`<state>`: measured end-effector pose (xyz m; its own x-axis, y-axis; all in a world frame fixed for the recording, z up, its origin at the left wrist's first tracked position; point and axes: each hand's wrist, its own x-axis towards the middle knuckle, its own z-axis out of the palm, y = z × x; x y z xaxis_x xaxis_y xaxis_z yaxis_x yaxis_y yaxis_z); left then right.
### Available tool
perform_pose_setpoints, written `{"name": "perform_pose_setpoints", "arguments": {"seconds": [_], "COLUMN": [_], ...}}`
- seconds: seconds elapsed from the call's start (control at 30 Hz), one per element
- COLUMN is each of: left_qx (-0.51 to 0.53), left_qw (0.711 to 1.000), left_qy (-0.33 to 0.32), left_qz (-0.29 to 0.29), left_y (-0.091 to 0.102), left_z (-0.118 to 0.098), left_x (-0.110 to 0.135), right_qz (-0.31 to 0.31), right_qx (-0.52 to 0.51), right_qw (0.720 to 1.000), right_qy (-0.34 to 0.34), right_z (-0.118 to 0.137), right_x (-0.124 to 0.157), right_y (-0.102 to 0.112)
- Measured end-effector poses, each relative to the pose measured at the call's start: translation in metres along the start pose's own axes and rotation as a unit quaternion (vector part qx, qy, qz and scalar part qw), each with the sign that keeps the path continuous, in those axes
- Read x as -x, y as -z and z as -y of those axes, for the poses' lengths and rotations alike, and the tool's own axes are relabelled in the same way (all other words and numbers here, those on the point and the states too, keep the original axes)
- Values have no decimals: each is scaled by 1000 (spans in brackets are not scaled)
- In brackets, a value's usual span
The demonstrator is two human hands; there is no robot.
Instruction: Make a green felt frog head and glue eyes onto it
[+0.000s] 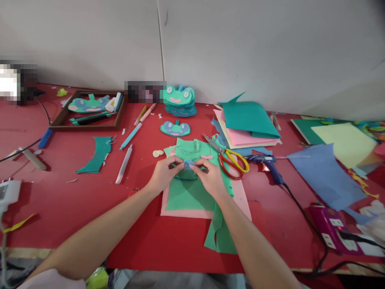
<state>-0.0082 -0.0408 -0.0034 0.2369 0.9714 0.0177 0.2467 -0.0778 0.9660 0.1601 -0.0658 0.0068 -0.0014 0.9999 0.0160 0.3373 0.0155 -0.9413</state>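
Observation:
Between the fingertips of both hands is a small blue felt piece (189,163). My left hand (165,171) pinches its left side, and my right hand (211,176) pinches its right side. Just beneath them lies a green felt shape, mostly covered by the fingers. Light green felt sheets (189,194) are spread under the hands on top of a pink felt sheet (242,198). Small pink felt pieces (206,157) rest behind the right hand, and cream felt circles (157,153) lie left of the sheets. Scissors with yellow and red handles (231,160) sit right of the right hand.
A blue glue gun (267,162) lies right, its cord running to a purple power strip (333,228). Finished felt faces (179,98) are stacked at the back, near folded felt sheets (249,118). Pens (124,163) and a brown tray (86,127) are on the left.

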Motion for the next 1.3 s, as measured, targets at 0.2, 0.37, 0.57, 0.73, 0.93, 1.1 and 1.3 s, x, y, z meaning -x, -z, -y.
{"name": "perform_pose_setpoints", "arguments": {"seconds": [0.2,0.37,0.57,0.73,0.93,1.1,1.3], "left_qx": [-28,-42,-39,-37,-45,-36,-45], "left_qw": [1000,999,999,999,999,999,999], "left_qy": [-6,-11,-14,-15,-23,-21,-17], "left_qz": [-6,-14,-15,-16,-7,17,23], "left_y": [1,0,0,0,0,0,0], "left_z": [-2,-4,-5,-5,-5,-6,-8], "left_x": [1,1,1,1,1,1,1], "right_qz": [-2,-5,-7,-11,-13,-30,-6], "right_qx": [15,23,9,0,-10,-23,-22], "right_qw": [1000,1000,1000,1000,1000,999,1000], "right_qy": [7,11,9,6,2,-4,-5], "right_z": [0,-2,0,1,-1,1,0], "right_x": [0,-1,0,0,-1,-1,-1], "right_y": [-1,-1,0,0,-1,0,0]}}
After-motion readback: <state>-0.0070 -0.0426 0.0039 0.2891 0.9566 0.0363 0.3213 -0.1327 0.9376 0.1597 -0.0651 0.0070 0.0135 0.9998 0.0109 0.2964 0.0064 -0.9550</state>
